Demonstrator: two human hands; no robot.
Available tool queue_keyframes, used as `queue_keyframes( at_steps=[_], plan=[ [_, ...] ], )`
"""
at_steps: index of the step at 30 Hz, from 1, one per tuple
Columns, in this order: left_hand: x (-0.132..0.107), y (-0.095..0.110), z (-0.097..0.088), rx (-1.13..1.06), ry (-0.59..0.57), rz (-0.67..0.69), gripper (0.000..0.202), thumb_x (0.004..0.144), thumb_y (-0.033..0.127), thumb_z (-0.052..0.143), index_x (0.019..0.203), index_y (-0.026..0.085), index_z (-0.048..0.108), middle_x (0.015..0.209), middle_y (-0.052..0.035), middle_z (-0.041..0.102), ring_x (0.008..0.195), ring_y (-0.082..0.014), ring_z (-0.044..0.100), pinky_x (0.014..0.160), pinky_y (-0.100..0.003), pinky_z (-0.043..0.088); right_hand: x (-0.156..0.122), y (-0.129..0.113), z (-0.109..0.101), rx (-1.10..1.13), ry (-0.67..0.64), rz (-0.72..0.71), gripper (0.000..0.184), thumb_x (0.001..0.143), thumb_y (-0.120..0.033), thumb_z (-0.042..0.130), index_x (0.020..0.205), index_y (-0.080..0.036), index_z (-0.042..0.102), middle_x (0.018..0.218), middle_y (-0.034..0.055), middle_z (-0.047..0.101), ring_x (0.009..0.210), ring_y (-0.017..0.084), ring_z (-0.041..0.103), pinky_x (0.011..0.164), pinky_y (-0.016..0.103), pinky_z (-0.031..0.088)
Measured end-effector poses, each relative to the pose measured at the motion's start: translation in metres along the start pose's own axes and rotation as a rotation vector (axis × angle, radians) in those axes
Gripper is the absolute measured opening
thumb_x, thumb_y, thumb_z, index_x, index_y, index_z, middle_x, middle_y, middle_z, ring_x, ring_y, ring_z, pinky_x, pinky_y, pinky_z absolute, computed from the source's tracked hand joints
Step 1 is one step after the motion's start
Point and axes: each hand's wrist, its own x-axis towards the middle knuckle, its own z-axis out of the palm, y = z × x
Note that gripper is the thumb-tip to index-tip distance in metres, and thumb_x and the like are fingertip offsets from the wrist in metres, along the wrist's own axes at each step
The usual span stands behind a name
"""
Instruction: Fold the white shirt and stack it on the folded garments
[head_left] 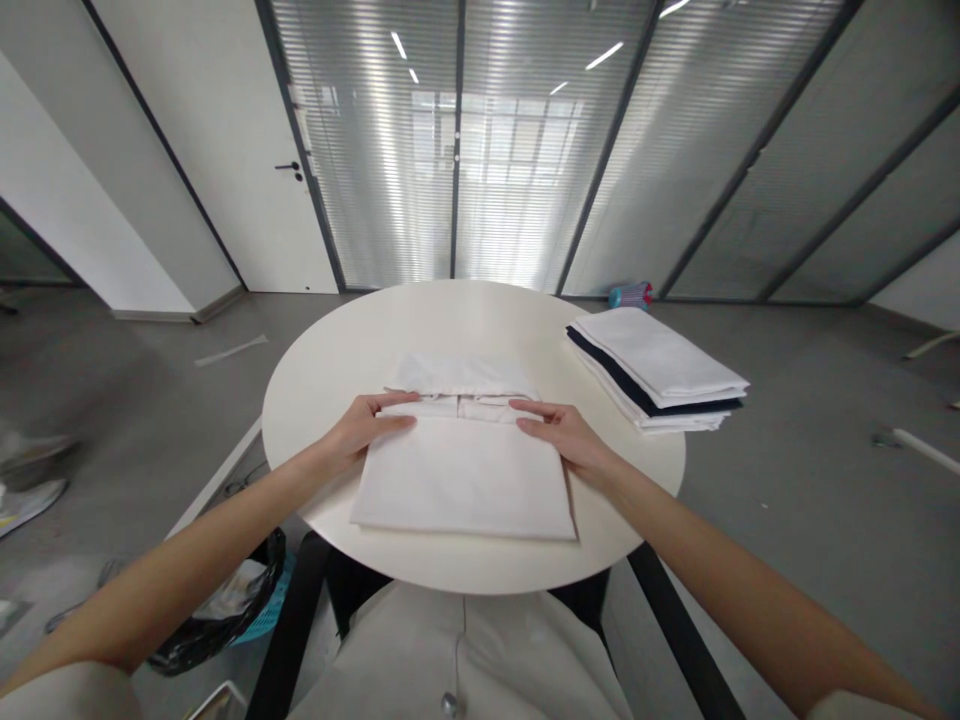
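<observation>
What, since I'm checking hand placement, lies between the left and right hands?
A folded white cloth lies between the left hand and right hand in the head view.

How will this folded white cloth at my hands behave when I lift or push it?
The white cloth will probably be floppy: soft wrinkles show toward its far end. It seems light, lying thinner than the folded stack. It may slide if pushed, since the table looks smooth.
</observation>
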Motion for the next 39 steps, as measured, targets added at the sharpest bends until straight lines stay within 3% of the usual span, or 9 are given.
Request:
queue_keyframes(
  at_steps=[10, 15, 22, 28, 30, 33, 35, 37, 39],
  plan=[
    [0.005, -0.005, 0.002, 0.02, 0.086, 0.026, 0.06, 0.053, 0.035, 0.093, 0.105, 0.012, 0.077, 0.124, -0.0178, 0.068, 0.082, -0.0251, 0.072, 0.068, -0.035, 0.059, 0.001, -0.002, -0.005, -0.072, -0.051, -0.032, 0.051, 0.069, -0.031, 0.081, 0.118, -0.019, 0.073, 0.13, 0.0109, 0.066, 0.091, 0.019, 0.069, 0.08, 0.033, 0.057],
    [0.004, -0.006, 0.005, 0.092, 0.124, 0.059, 0.055, 0.052, 0.037, 0.092, 0.099, 0.013, 0.078, 0.119, -0.0161, 0.07, 0.085, -0.0261, 0.071, 0.068, -0.034, 0.057, 0.004, 0.006, -0.004, -0.205, 0.01, -0.08, 0.059, 0.07, -0.035, 0.079, 0.126, -0.021, 0.069, 0.125, 0.0107, 0.068, 0.09, 0.021, 0.069, 0.076, 0.033, 0.057],
    [0.004, -0.01, 0.006, 0.132, 0.162, 0.107, 0.043, 0.058, 0.037, 0.088, 0.095, 0.016, 0.079, 0.106, -0.0118, 0.075, 0.079, -0.0222, 0.07, 0.066, -0.032, 0.054, 0.003, 0.01, 0.002, -0.427, 0.108, -0.135, 0.046, 0.076, -0.039, 0.072, 0.116, -0.018, 0.074, 0.099, 0.007, 0.075, 0.081, 0.022, 0.068, 0.069, 0.031, 0.052],
    [0.011, -0.017, 0.002, 0.233, 0.19, 0.165, 0.04, 0.063, 0.041, 0.084, 0.095, 0.017, 0.079, 0.096, -0.01, 0.074, 0.079, -0.0229, 0.066, 0.069, -0.033, 0.051, 0.005, 0.009, 0.009, -0.528, 0.173, -0.184, 0.032, 0.08, -0.033, 0.069, 0.108, -0.019, 0.078, 0.098, 0.0081, 0.073, 0.092, 0.024, 0.066, 0.086, 0.037, 0.05],
    [0.013, -0.019, 0.001, 0.353, 0.23, 0.248, 0.033, 0.068, 0.037, 0.081, 0.094, 0.017, 0.079, 0.099, -0.0113, 0.072, 0.092, -0.026, 0.064, 0.078, -0.036, 0.05, 0.005, 0.012, 0.01, -0.64, 0.245, -0.243, 0.028, 0.081, -0.032, 0.07, 0.105, -0.021, 0.079, 0.101, 0.0098, 0.067, 0.099, 0.025, 0.063, 0.093, 0.04, 0.048],
    [0.012, -0.02, 0.0, 0.667, 0.385, 0.436, 0.022, 0.071, 0.03, 0.081, 0.09, 0.019, 0.08, 0.117, -0.0147, 0.062, 0.12, -0.0324, 0.047, 0.097, -0.043, 0.044, 0.003, 0.015, 0.01, -0.847, 0.407, -0.404, 0.02, 0.081, -0.033, 0.073, 0.096, -0.024, 0.081, 0.113, 0.0123, 0.053, 0.114, 0.029, 0.051, 0.103, 0.046, 0.041],
    [0.011, -0.016, 0.0, 0.903, 0.457, 0.564, 0.016, 0.073, 0.028, 0.081, 0.088, 0.021, 0.081, 0.13, -0.0146, 0.052, 0.126, -0.0351, 0.039, 0.103, -0.05, 0.038, 0.0, 0.011, 0.011, -0.986, 0.432, -0.49, 0.016, 0.083, -0.034, 0.071, 0.093, -0.026, 0.081, 0.118, 0.0125, 0.047, 0.116, 0.03, 0.045, 0.104, 0.048, 0.038],
    [0.012, -0.008, 0.0, 1.125, 0.394, 0.701, 0.008, 0.078, 0.025, 0.076, 0.085, 0.023, 0.08, 0.133, -0.0136, 0.047, 0.124, -0.0356, 0.039, 0.103, -0.056, 0.035, -0.002, 0.002, 0.013, -1.135, 0.373, -0.549, 0.016, 0.086, -0.033, 0.068, 0.093, -0.026, 0.081, 0.122, 0.0123, 0.045, 0.114, 0.031, 0.041, 0.101, 0.048, 0.037],
    [0.014, 0.002, -0.001, 1.299, 0.177, 0.813, 0.012, 0.085, 0.021, 0.067, 0.086, 0.022, 0.079, 0.126, -0.0139, 0.051, 0.118, -0.0329, 0.044, 0.1, -0.054, 0.037, -0.003, -0.013, 0.015, -1.287, 0.262, -0.584, 0.017, 0.088, -0.028, 0.064, 0.092, -0.025, 0.08, 0.121, 0.0125, 0.048, 0.113, 0.031, 0.04, 0.097, 0.047, 0.036]
  ],
)
